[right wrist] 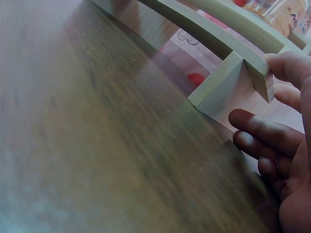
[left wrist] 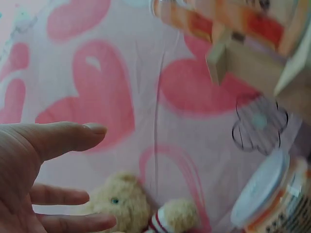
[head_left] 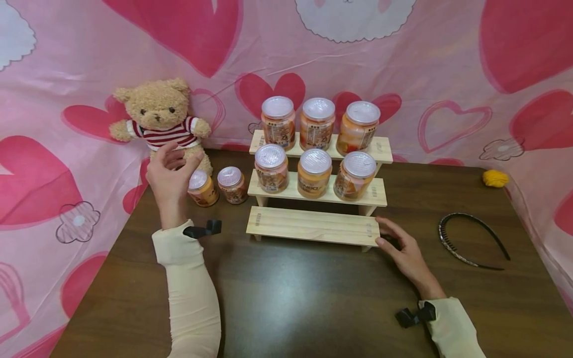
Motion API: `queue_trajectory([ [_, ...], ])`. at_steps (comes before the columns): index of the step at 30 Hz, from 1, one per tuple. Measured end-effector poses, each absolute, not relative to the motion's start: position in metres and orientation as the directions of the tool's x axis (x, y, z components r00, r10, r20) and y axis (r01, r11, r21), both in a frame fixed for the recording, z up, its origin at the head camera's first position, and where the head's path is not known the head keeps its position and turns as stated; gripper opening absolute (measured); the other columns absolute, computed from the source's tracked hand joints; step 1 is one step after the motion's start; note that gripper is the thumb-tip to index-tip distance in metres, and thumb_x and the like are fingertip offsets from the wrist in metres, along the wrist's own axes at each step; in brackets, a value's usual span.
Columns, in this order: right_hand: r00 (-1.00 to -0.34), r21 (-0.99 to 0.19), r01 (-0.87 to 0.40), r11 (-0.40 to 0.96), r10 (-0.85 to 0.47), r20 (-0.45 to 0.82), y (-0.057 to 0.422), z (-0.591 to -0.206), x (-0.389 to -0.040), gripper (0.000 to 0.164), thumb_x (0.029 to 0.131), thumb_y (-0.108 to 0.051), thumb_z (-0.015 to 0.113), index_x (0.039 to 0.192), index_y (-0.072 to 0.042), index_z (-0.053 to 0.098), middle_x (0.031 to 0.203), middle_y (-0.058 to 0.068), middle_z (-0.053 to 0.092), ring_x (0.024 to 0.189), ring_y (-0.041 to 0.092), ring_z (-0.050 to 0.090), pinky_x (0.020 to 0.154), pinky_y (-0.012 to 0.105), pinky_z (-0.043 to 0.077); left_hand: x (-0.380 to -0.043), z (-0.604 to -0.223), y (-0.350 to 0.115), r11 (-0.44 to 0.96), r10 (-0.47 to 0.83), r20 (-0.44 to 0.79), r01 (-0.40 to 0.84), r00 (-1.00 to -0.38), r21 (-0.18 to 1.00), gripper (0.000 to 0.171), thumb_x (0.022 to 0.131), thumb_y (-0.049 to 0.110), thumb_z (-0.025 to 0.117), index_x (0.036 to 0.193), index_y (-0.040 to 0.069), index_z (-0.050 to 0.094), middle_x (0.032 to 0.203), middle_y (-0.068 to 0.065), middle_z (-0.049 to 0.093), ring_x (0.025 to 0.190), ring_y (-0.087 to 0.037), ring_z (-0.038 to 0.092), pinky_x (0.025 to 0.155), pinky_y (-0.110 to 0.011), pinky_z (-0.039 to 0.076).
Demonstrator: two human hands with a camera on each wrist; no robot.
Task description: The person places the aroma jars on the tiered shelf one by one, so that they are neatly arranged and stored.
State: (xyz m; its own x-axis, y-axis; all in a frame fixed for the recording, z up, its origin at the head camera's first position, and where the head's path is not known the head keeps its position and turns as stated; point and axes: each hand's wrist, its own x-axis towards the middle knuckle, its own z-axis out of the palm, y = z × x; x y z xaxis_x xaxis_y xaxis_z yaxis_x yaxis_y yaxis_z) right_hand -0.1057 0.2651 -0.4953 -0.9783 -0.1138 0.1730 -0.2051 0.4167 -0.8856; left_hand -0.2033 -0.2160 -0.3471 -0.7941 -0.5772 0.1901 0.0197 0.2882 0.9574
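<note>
My left hand (head_left: 172, 171) is raised in front of a teddy bear (head_left: 157, 117) in a striped top, with thumb and fingers spread apart and nothing between them. Just right of it, two lidded jars of orange contents stand on the table, a near jar (head_left: 203, 189) and another jar (head_left: 232, 185). At the right end of the wooden three-step rack's lowest board (head_left: 313, 226), my right hand (head_left: 408, 253) touches the edge with thumb and index fingertips. Its other fingers (right wrist: 267, 131) hang loosely bent below the board in the right wrist view.
Three jars (head_left: 317, 124) stand on the rack's top step and three more jars (head_left: 315, 174) on its middle step. A dark headband (head_left: 465, 215) and a yellow bundle (head_left: 495, 178) lie on the brown table (head_left: 286, 298) at right. A pink heart-patterned cloth (head_left: 358, 64) hangs behind.
</note>
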Motion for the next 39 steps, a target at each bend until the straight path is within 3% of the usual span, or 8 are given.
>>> queue_trajectory([
  [7,-0.979,-0.885,-0.202,0.420,-0.110,0.172,0.265,-0.495,-0.105,0.048,0.097,-0.003,0.062,0.143,-0.006,0.053,0.111,-0.035,0.061,0.108,-0.015,0.056,0.092,0.007,0.034,-0.204,-0.356,-0.229,0.399,-0.576,0.113,-0.158,-0.810,0.903,0.065,0.076,0.037,0.084,0.132,0.011,0.063,0.122,-0.015,0.067,0.096,-0.014,0.061,0.080,-0.017,0.046],
  [16,-0.981,-0.882,-0.190,0.431,-0.110,0.157,0.265,-0.494,-0.104,0.047,0.098,-0.005,0.061,0.144,-0.007,0.052,0.113,-0.036,0.060,0.108,-0.016,0.056,0.092,0.008,0.034,-0.207,-0.377,-0.257,0.495,-0.426,-0.085,-0.311,-0.901,0.811,0.076,0.081,0.041,0.079,0.143,0.007,0.052,0.132,-0.023,0.062,0.115,-0.028,0.057,0.079,-0.022,0.043],
  [20,-0.981,-0.881,-0.191,0.432,-0.111,0.159,0.265,-0.494,-0.104,0.048,0.097,-0.005,0.061,0.144,-0.008,0.052,0.113,-0.035,0.060,0.108,-0.016,0.056,0.091,0.008,0.035,-0.208,-0.384,-0.264,0.537,-0.310,-0.137,-0.292,-0.941,0.791,0.073,0.084,0.035,0.078,0.143,0.002,0.051,0.131,-0.025,0.060,0.111,-0.027,0.054,0.077,-0.021,0.043],
  [25,-0.980,-0.880,-0.199,0.432,-0.112,0.166,0.265,-0.494,-0.103,0.048,0.097,-0.004,0.061,0.144,-0.007,0.052,0.113,-0.035,0.060,0.107,-0.016,0.056,0.091,0.008,0.035,-0.210,-0.393,-0.270,0.591,-0.202,-0.100,-0.203,-0.974,0.781,0.068,0.083,0.021,0.079,0.140,-0.004,0.053,0.131,-0.026,0.059,0.106,-0.023,0.053,0.075,-0.014,0.042],
  [33,-0.978,-0.885,-0.207,0.417,-0.113,0.176,0.264,-0.494,-0.104,0.047,0.097,-0.003,0.061,0.143,-0.006,0.053,0.113,-0.034,0.061,0.107,-0.015,0.056,0.093,0.008,0.035,-0.211,-0.406,-0.281,0.548,-0.120,-0.053,-0.111,-0.991,0.829,0.063,0.083,0.011,0.081,0.137,-0.006,0.054,0.124,-0.025,0.062,0.087,0.000,0.053,0.073,-0.008,0.046],
  [39,-0.976,-0.883,-0.218,0.415,-0.116,0.186,0.264,-0.494,-0.105,0.048,0.096,-0.001,0.061,0.143,-0.006,0.053,0.113,-0.033,0.061,0.108,-0.015,0.057,0.093,0.008,0.035,-0.211,-0.408,-0.284,0.565,-0.125,-0.049,-0.112,-0.991,0.818,0.063,0.083,0.016,0.082,0.137,-0.002,0.056,0.126,-0.024,0.063,0.092,-0.004,0.053,0.077,-0.011,0.044],
])
